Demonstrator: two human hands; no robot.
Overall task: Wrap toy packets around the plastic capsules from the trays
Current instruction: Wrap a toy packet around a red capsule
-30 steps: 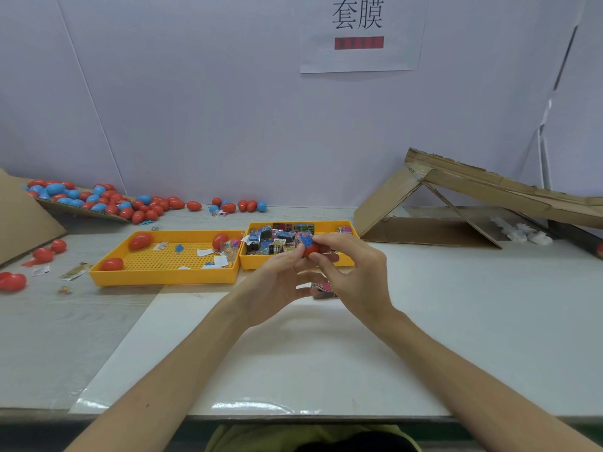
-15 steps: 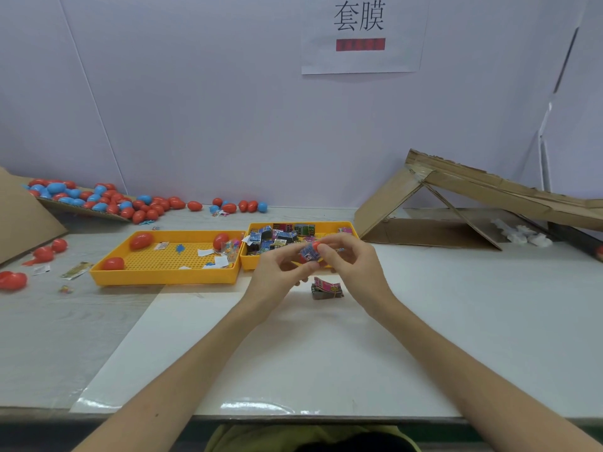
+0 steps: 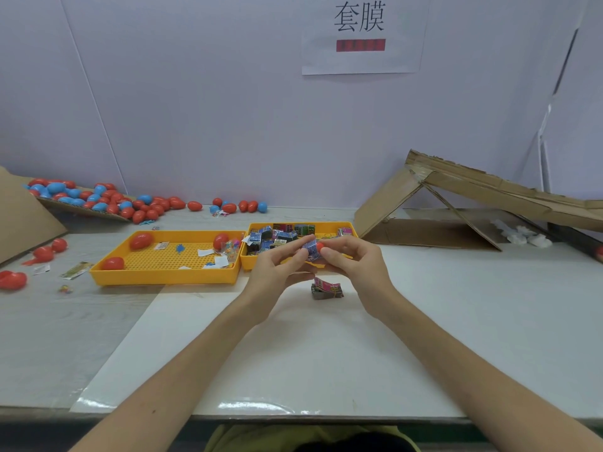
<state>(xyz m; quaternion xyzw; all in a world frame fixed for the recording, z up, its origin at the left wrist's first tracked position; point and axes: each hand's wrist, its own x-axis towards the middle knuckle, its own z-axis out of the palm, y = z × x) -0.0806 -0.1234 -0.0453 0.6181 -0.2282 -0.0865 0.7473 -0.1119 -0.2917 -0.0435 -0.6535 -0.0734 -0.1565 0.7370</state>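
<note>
Both my hands meet above the front rim of the right yellow tray (image 3: 348,228). My left hand (image 3: 277,270) pinches a blue printed toy packet (image 3: 309,248) that sits around a red capsule (image 3: 319,245). My right hand (image 3: 354,264) grips the capsule's other end; most of the capsule is hidden by fingers and packet. The right tray holds several folded packets (image 3: 277,236). The left yellow tray (image 3: 163,278) holds three red capsules (image 3: 141,240) and paper scraps. A small stack of packets (image 3: 327,288) lies on the white mat below my hands.
A heap of red and blue capsules (image 3: 107,200) lies on cardboard at the back left. Loose red capsules (image 3: 13,279) sit at the far left. A folded cardboard ramp (image 3: 456,203) stands at the back right. The wall is close behind.
My hands have lowered slightly and drawn closer together, uncovering the packet stack on the mat. The blue packet sits further over the red capsule.
</note>
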